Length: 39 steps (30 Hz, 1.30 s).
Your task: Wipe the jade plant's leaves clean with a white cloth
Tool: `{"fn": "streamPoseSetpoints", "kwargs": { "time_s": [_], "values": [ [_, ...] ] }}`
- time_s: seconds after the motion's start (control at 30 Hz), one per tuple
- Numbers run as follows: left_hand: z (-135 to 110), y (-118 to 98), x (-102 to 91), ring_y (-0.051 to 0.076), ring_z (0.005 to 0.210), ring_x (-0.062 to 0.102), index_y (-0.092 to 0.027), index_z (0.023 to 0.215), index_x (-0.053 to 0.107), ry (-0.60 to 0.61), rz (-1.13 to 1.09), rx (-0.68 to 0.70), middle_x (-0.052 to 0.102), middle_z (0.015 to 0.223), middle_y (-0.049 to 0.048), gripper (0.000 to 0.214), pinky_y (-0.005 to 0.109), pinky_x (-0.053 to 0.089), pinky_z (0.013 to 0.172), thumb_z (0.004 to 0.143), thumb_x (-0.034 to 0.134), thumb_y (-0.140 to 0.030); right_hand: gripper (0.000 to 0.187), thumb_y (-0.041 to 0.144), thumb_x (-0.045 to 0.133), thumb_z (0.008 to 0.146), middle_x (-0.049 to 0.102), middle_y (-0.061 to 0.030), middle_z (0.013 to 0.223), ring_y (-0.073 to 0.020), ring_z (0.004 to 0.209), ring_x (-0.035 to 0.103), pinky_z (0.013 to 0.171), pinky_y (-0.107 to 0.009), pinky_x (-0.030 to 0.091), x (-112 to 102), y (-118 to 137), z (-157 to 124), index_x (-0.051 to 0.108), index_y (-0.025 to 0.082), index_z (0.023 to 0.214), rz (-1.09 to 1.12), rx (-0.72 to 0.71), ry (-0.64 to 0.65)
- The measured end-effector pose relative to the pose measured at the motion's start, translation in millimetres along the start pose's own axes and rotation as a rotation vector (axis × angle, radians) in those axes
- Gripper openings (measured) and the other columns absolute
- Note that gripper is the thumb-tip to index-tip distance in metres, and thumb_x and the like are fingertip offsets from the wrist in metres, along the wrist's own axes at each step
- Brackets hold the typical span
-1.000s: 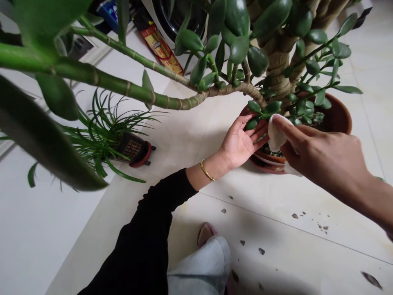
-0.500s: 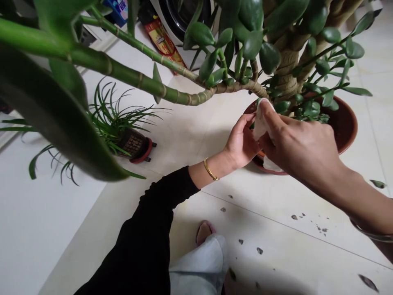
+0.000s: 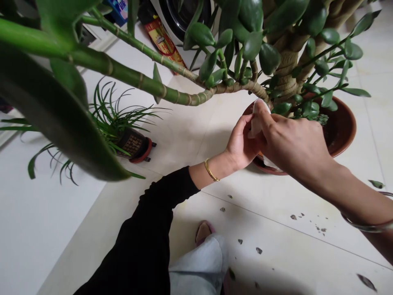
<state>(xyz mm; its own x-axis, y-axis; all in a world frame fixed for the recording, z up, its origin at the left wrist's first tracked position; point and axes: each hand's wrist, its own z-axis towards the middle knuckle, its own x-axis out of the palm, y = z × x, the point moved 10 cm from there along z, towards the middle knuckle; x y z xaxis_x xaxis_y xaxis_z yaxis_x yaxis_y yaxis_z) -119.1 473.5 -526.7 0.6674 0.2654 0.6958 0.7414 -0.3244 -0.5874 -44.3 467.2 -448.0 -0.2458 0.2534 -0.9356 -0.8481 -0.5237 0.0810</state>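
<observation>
My right hand (image 3: pixel 293 145) pinches a white cloth (image 3: pixel 257 121) between thumb and fingers, and its bare forearm enters from the right edge with a thin metal bangle. My left hand (image 3: pixel 241 143), with a gold bangle and a black sleeve, rises palm-side against the far side of the cloth, and its fingertips are hidden there. Both hands are just under a low branch of a large jade plant (image 3: pixel 287 69) with thick, glossy leaves. Whatever lies between the fingers and the cloth is hidden.
The plant stands in a terracotta pot (image 3: pixel 342 139) on a saucer on a tiled floor. Fallen leaf bits (image 3: pixel 365 282) lie near my light-trousered leg (image 3: pixel 198 266). A small grassy potted plant (image 3: pixel 116 114) stands left; a washing machine door (image 3: pixel 181 12) and a red-yellow packet (image 3: pixel 162 41) lie behind.
My right hand has moved left and up with the cloth, closing onto my left hand. The leaves my left fingers touched earlier are now hidden or apart from them.
</observation>
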Motion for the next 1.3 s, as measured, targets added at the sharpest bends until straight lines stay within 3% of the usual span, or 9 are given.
{"fn": "streamPoseSetpoints", "kwargs": {
  "time_s": [0.1, 0.23, 0.37, 0.5, 0.57, 0.7, 0.9, 1.1, 1.3],
  "values": [
    [-2, -1, 1.5, 0.013, 0.06, 0.055, -0.025, 0.087, 0.067, 0.004, -0.001, -0.004, 0.054, 0.062, -0.002, 0.021, 0.024, 0.046, 0.062, 0.103, 0.054, -0.023, 0.071, 0.026, 0.04, 0.098, 0.077, -0.014, 0.084, -0.0194, 0.055, 0.058, 0.057, -0.03, 0.031, 2, 2, -1, 0.039, 0.012, 0.167, -0.014, -0.003, 0.021],
    [-5, -3, -4.8, 0.012, 0.063, 0.059, -0.023, 0.101, 0.072, -0.067, 0.047, -0.022, 0.06, 0.07, -0.0024, 0.017, 0.024, 0.05, 0.069, 0.102, 0.057, -0.031, 0.065, 0.028, 0.041, 0.1, 0.077, -0.013, 0.08, -0.0197, 0.052, 0.058, 0.053, -0.03, 0.025, 3, 4, -16, 0.047, 0.013, 0.163, -0.042, -0.034, 0.075],
    [-4, -1, -2.7, 0.013, 0.074, 0.066, -0.026, 0.112, 0.072, -0.045, 0.079, -0.048, 0.069, 0.083, -0.0012, 0.022, 0.025, 0.053, 0.076, 0.1, 0.059, -0.037, 0.061, 0.032, 0.039, 0.104, 0.083, -0.0126, 0.103, -0.0194, 0.054, 0.063, 0.049, -0.032, 0.021, -2, -9, -34, 0.051, 0.019, 0.163, -0.063, -0.02, 0.085],
    [-2, 2, 1.2, 0.022, 0.119, 0.072, -0.028, 0.126, 0.07, -0.036, -0.014, -0.07, 0.075, 0.12, 0.0032, 0.03, 0.035, 0.053, 0.106, 0.097, 0.062, -0.034, 0.059, 0.034, 0.038, 0.106, 0.085, -0.011, 0.105, -0.0205, 0.06, 0.066, 0.059, -0.036, 0.041, -16, -40, -37, 0.054, 0.021, 0.162, -0.017, 0.036, -0.033],
    [-2, 3, 4.3, 0.023, 0.128, 0.069, -0.027, 0.127, 0.068, -0.036, -0.068, -0.081, 0.073, 0.13, 0.0042, 0.032, 0.039, 0.052, 0.112, 0.097, 0.063, -0.031, 0.057, 0.032, 0.043, 0.105, 0.084, -0.0108, 0.102, -0.0218, 0.068, 0.069, 0.07, -0.037, 0.047, -19, -55, -34, 0.056, 0.021, 0.159, -0.013, 0.073, -0.07],
    [-1, 4, 7.5, 0.024, 0.132, 0.066, -0.026, 0.122, 0.069, -0.057, -0.117, -0.092, 0.07, 0.133, 0.0045, 0.026, 0.04, 0.053, 0.112, 0.096, 0.065, -0.031, 0.056, 0.032, 0.048, 0.104, 0.084, -0.0097, 0.105, -0.022, 0.074, 0.07, 0.077, -0.037, 0.047, -13, -59, -21, 0.057, 0.024, 0.158, -0.05, 0.042, -0.029],
    [2, 3, 5.2, 0.024, 0.134, 0.065, -0.028, 0.122, 0.069, -0.069, -0.132, -0.088, 0.069, 0.134, 0.0037, 0.027, 0.038, 0.054, 0.111, 0.095, 0.066, -0.031, 0.051, 0.04, 0.044, 0.108, 0.081, -0.0091, 0.082, -0.0195, 0.061, 0.063, 0.067, -0.034, 0.031, 0, -50, -6, 0.063, 0.026, 0.153, -0.067, 0.014, 0.062],
    [3, 5, 2.0, 0.023, 0.132, 0.066, -0.028, 0.127, 0.068, -0.097, -0.13, -0.091, 0.07, 0.132, 0.0037, 0.031, 0.039, 0.054, 0.112, 0.096, 0.064, -0.032, 0.05, 0.038, 0.041, 0.109, 0.083, -0.0116, 0.09, -0.0184, 0.064, 0.064, 0.062, -0.034, 0.02, -6, -56, -5, 0.065, 0.025, 0.151, -0.1, 0.073, -0.019],
    [0, 3, 3.9, 0.022, 0.135, 0.064, -0.027, 0.119, 0.069, -0.093, -0.082, -0.068, 0.071, 0.129, 0.0028, 0.024, 0.038, 0.049, 0.118, 0.096, 0.065, -0.032, 0.05, 0.039, 0.044, 0.107, 0.085, -0.0057, 0.101, -0.0162, 0.063, 0.065, 0.063, -0.033, 0.03, 3, -50, -8, 0.063, 0.032, 0.152, -0.072, 0.005, -0.074]
  ]
}}
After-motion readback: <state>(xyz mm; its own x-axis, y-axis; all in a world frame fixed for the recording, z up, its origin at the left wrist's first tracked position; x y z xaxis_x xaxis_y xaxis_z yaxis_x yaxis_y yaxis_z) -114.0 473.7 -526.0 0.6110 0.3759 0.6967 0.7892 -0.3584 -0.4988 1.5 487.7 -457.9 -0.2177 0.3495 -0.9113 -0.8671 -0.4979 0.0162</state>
